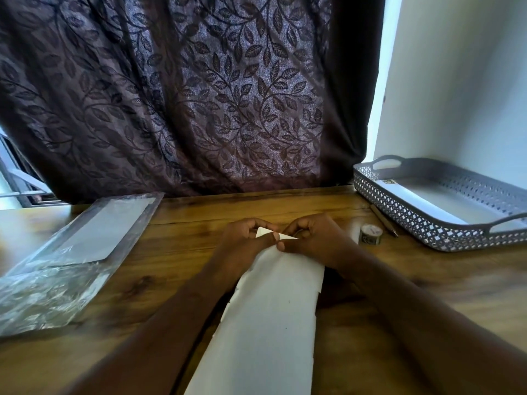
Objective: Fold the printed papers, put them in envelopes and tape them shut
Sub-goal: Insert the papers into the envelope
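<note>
Head view has your left hand (242, 243) and right hand (316, 240) pinching the far tip of the white paper (273, 315), lying lengthwise mid-table between your arms: light, floppy, easily creased, so pinch its edges gently.

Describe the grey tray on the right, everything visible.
The grey tray looks plastic, with lattice-perforated walls and a cut-out handle at each end. It sits flat on the wooden table at the far right, by a white wall. White paper lies inside, a small dark mark at one corner. A pencil lies close beside it.
</note>
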`<state>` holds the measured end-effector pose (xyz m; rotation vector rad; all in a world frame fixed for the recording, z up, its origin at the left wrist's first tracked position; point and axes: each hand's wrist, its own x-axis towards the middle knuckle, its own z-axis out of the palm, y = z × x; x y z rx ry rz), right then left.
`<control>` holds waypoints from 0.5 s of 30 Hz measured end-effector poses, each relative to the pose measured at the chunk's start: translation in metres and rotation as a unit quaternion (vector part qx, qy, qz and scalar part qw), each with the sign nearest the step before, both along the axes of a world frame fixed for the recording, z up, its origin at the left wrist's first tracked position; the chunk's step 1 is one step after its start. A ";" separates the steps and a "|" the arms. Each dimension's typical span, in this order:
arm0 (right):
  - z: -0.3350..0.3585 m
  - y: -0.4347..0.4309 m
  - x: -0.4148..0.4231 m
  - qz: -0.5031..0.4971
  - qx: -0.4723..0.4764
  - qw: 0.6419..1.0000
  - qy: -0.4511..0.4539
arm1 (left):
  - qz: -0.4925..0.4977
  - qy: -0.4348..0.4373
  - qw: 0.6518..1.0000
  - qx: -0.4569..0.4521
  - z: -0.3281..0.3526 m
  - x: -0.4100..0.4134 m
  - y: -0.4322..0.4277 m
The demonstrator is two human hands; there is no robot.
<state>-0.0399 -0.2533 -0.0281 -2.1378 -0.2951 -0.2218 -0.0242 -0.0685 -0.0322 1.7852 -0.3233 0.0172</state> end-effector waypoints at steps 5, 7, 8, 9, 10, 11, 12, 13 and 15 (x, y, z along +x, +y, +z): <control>-0.002 0.000 0.004 -0.024 -0.025 0.999 -0.019 | -0.003 0.045 0.999 0.020 -0.002 0.006 0.004; -0.003 -0.002 0.006 -0.035 -0.015 0.999 -0.026 | -0.009 0.069 0.998 -0.008 -0.002 0.005 0.005; -0.004 -0.003 0.006 -0.037 -0.003 0.999 -0.026 | -0.012 0.074 0.997 -0.018 -0.001 0.004 0.005; -0.004 -0.004 0.006 -0.037 0.010 0.999 -0.026 | -0.015 0.076 0.997 -0.024 -0.001 0.003 0.005; -0.004 -0.004 0.006 -0.034 0.019 0.999 -0.030 | -0.018 0.076 0.997 -0.028 -0.002 0.003 0.006; -0.005 -0.004 0.006 -0.032 0.020 0.999 -0.039 | -0.020 0.073 0.997 -0.031 -0.002 0.003 0.007; -0.006 -0.003 0.006 -0.032 0.014 0.998 -0.048 | -0.019 0.069 0.997 -0.032 -0.003 0.003 0.007; -0.006 -0.002 0.006 -0.034 0.006 0.998 -0.054 | -0.017 0.062 0.997 -0.031 -0.003 0.002 0.007; -0.006 -0.002 0.006 -0.035 -0.002 0.998 -0.055 | -0.010 0.052 0.998 -0.028 -0.003 0.003 0.006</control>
